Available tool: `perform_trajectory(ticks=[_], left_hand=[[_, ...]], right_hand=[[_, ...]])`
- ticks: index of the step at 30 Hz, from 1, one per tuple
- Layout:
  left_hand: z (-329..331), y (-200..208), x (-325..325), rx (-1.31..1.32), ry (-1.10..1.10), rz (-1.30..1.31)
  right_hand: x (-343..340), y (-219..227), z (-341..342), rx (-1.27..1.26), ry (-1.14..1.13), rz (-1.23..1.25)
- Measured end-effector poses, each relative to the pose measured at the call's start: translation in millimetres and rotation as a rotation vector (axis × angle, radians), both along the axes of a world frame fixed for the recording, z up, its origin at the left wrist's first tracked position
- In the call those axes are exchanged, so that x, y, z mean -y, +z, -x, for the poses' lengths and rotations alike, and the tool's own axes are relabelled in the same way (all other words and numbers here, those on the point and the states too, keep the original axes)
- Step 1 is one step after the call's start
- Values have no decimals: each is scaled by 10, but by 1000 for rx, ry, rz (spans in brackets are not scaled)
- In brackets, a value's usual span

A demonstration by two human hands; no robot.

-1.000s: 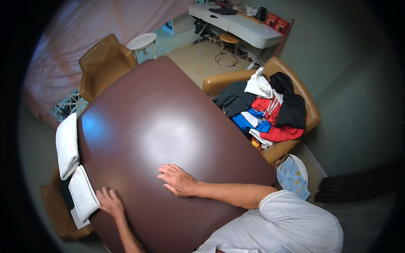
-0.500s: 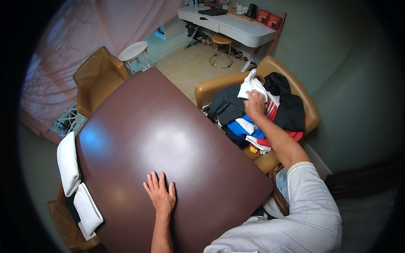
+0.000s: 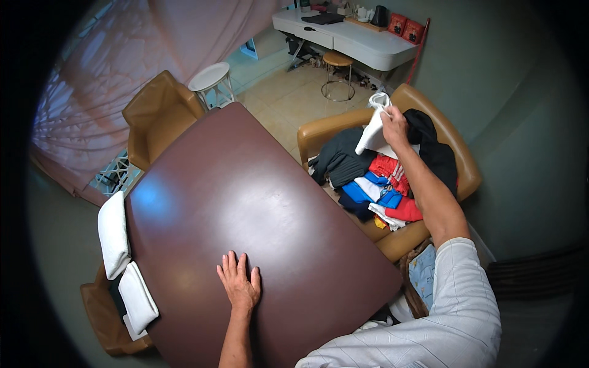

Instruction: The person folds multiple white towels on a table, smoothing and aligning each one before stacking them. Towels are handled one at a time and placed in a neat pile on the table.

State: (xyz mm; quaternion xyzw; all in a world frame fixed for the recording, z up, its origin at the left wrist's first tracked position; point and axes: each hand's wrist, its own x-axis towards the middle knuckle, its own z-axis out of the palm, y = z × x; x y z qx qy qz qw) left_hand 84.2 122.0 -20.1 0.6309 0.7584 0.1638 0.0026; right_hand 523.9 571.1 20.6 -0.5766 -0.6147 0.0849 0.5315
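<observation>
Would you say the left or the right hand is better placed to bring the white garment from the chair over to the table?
Right. The right hand already grips the white garment above the clothes pile on the chair, while the left hand lies flat on the table, far from it.

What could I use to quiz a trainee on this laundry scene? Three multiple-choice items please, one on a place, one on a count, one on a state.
1. Where does the pile of clothes lie?
A. on the brown table
B. on the tan armchair
C. on the round stool

2. How many folded white towels lie at the table's left edge?
A. two
B. four
C. none

3. How is the left hand?
A. clenched round a cloth
B. raised in the air
C. flat on the table, fingers spread

Answers: 1 B, the heap fills the seat of the armchair; 2 A, two show there; 3 C, the palm lies on the tabletop, while the right hand grips a white garment.
</observation>
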Motion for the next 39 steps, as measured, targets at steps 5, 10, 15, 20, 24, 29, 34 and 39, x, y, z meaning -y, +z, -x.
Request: perform_trajectory(ticks=[5, 10, 15, 20, 24, 29, 34, 39], left_hand=[[38, -60, 14, 27, 1, -68], [106, -139, 0, 148, -8, -228], [40, -3, 173, 553, 134, -358], [47, 193, 489, 1584, 407, -481], [-31, 220, 719, 1731, 493, -452], [-69, 170, 918, 1636, 512, -314], [-36, 43, 970, 1168, 485, -401], [-138, 318, 1054, 755, 184, -574]], right_hand=[[359, 1361, 908, -680, 672, 73], [1277, 2487, 1537, -790, 1172, 98], [2148, 2626, 1843, -912, 1463, 184], [2835, 1547, 1720, -674, 1330, 643], [3413, 531, 1463, -269, 1061, 949], [3816, 180, 1380, 90, 940, 757], [3930, 179, 1842, 213, 936, 447], [4043, 211, 2301, 113, 1017, 439]])
